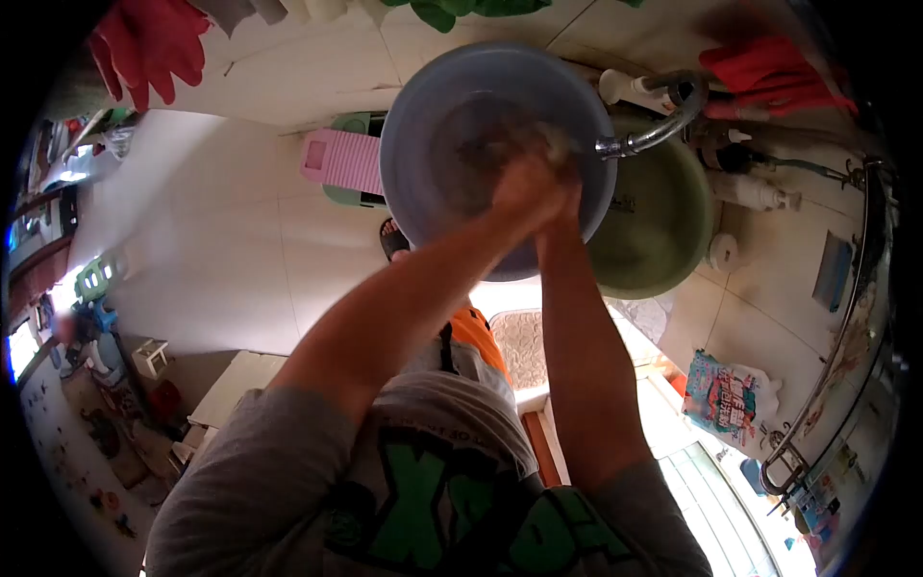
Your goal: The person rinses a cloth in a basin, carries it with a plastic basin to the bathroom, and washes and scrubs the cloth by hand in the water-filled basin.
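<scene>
Both my hands are close together over the blue-grey basin (409,183), just left of the tap's mouth. My left hand (524,180) reaches in from the left and overlaps my right hand (561,192) near the wrist. Blur and shadow smear the fingers of both, so I cannot see whether they are open or closed. At their far side shows a pale, blurred patch (556,144), too unclear to name. Inside the basin the bottom looks dark and hazy. A curved metal tap (663,135) points at the basin from the right.
A green basin (697,216) sits partly beneath the blue-grey one. To the left juts a pink washboard (341,159). Bottles (755,190) and a red glove (779,77) lie at right, with a printed bag (721,394) lower down. Pink gloves (149,53) hang top left.
</scene>
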The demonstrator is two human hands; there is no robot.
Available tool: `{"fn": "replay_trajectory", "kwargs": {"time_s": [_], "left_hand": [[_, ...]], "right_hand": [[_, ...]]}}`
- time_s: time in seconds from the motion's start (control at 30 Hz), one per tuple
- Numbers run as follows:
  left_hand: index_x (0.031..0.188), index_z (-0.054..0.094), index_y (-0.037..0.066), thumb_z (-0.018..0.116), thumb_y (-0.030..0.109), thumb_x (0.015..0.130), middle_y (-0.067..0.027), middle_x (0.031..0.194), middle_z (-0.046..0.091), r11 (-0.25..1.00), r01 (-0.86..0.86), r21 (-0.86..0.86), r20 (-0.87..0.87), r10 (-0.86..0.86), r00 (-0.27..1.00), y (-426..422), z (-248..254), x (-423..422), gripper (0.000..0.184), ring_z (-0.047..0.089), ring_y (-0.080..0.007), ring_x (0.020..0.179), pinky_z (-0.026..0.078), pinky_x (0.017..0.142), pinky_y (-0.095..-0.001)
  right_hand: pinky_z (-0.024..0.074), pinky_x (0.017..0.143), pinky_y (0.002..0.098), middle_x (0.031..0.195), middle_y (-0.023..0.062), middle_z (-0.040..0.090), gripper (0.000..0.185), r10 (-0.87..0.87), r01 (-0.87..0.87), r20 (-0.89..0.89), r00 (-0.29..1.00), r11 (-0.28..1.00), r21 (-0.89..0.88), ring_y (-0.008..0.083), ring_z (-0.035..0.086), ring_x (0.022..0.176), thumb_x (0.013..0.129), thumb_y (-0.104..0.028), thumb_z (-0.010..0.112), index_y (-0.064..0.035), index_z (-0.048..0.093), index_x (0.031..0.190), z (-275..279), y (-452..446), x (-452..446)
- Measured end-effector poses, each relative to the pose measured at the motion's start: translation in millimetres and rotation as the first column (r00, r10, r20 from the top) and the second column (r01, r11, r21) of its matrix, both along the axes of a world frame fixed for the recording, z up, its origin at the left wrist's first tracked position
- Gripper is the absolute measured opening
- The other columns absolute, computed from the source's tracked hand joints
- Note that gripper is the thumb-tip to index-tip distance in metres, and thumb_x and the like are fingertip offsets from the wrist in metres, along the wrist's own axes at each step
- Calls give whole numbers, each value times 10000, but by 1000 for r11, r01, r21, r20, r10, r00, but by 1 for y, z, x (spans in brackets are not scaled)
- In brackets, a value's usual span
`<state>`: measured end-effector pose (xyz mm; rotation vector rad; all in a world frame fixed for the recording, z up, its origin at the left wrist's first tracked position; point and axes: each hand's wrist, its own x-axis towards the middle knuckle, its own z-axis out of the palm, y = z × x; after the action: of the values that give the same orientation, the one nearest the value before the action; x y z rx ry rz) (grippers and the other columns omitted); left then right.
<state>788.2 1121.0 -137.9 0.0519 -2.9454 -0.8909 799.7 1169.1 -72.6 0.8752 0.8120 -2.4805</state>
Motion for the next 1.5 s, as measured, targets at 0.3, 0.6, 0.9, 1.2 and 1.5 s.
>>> {"fn": "replay_trajectory", "kwargs": {"time_s": [0.3,0.6,0.9,1.2,1.5], "left_hand": [[1254,531,32,520,308,922,-204,1213,514,966,-29,-256,0,30,1000,-67,33,-29,433,557,-343,1068,481,855,-478],[1265,507,8,520,208,905,-262,1236,509,977,-181,110,325,137,936,-4,36,-7,412,524,-423,1136,441,944,-522],[1103,632,-13,534,189,904,-312,1107,588,993,7,-114,-19,-9,1000,-4,20,-2,300,617,-481,936,510,841,-519],[1159,602,29,537,270,889,-253,1213,549,995,-45,-92,85,53,995,-69,52,-32,368,479,-416,1230,428,992,-409],[1198,550,44,490,300,920,-220,1100,578,983,-16,185,331,-47,943,-20,40,-7,383,544,-401,1090,471,915,-497]], "right_hand": [[436,988,413,1297,109,528,411,-165,163,79,983,986,31,267,503,1214,957,-310,428,-63,524,1271,-4,1,29],[373,1041,469,1314,119,511,433,72,-73,-46,996,997,-16,295,487,1211,985,-344,366,-86,476,1315,-20,5,-10],[344,1070,523,1373,172,469,513,-49,49,-10,999,997,-63,322,449,1266,962,-358,370,-41,431,1361,-18,-5,-2],[370,1068,467,1308,154,513,532,-73,74,9,997,989,-126,327,473,1231,932,-402,428,-55,465,1334,3,3,29],[379,1053,476,1357,151,491,467,64,-351,-580,812,848,-397,313,469,1256,987,-330,383,-63,452,1364,-110,32,-9]]}}
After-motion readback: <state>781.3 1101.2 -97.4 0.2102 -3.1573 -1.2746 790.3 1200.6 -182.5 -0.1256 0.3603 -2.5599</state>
